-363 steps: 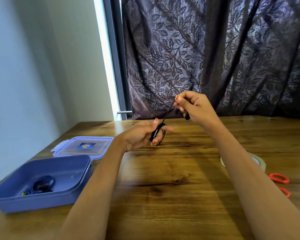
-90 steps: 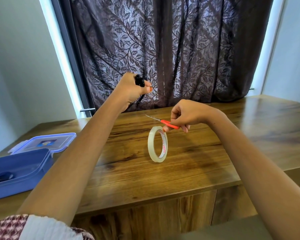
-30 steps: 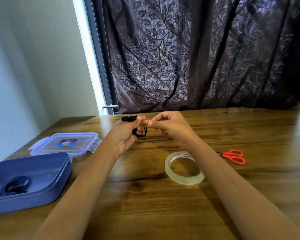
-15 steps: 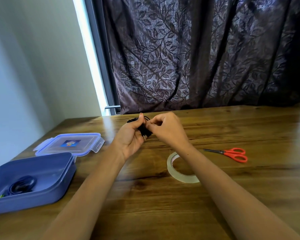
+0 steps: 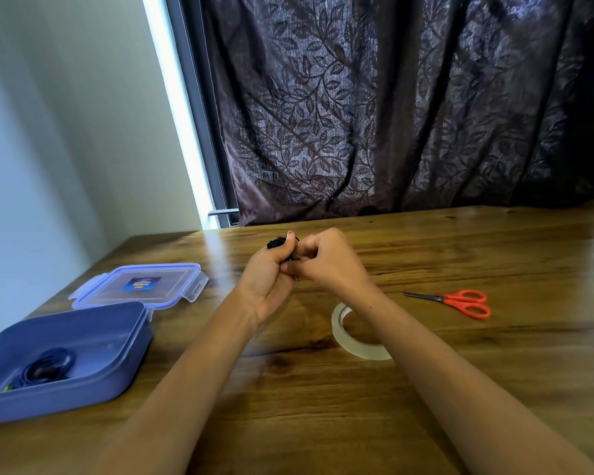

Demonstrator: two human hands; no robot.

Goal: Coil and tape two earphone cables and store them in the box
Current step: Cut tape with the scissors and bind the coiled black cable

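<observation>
Head view: the second earphone cable [image 5: 277, 242], a small black bundle mostly hidden by the hands, is being held just above the counter [image 5: 323, 413], towards its far side. The left hand [image 5: 268, 279] is gripping the bundle, its fingers curled round it and the thumb pressing on top. The right hand [image 5: 326, 262] is meeting it from the side, its fingers pinching at the same bundle. The step in hand appears to be the taping of this coil, though whether a strip is already on it is too small to tell. The first cable [image 5: 47, 366], a dark coiled ring, is already lying in the open blue box [image 5: 117, 365] at the left, with the clear lid [image 5: 141, 286] resting just behind it. The tape roll [image 5: 343, 341] is lying flat beneath the right forearm, with the orange-handled scissors [image 5: 460, 301] further right. The next move probably calls for pressing the strip closed without letting the loops spring apart, then carrying the bundle to the box.
</observation>
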